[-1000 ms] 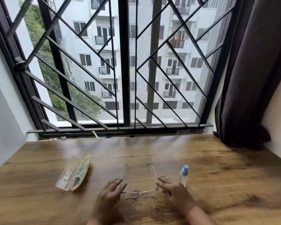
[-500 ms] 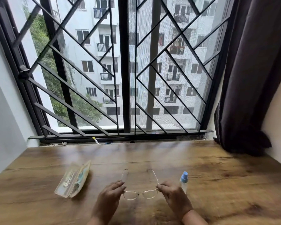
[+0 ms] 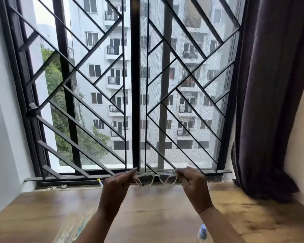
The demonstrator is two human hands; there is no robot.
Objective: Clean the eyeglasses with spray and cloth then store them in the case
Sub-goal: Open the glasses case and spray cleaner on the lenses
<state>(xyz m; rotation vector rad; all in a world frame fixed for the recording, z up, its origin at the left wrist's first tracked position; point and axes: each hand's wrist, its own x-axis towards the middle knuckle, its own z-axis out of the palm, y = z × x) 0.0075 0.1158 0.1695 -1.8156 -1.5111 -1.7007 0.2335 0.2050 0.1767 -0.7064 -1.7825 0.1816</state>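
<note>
Thin, clear-rimmed eyeglasses (image 3: 167,179) above wood-grain table (image 3: 154,218)

Blur on the eyeglasses (image 3: 156,178): clear frame faint against the window bars, both outer ends hidden inside the curled fingers of the left grip (image 3: 118,185) and right grip (image 3: 193,185). The case (image 3: 72,228), near-left part of the counter (image 3: 253,216), is heavily smeared, partly behind the left forearm and cut by the bottom of the view; open or closed not resolvable. The spray bottle (image 3: 202,232), near edge right of centre, shows only a blurred blue cap and a little of its body, the rest cut off.
</note>
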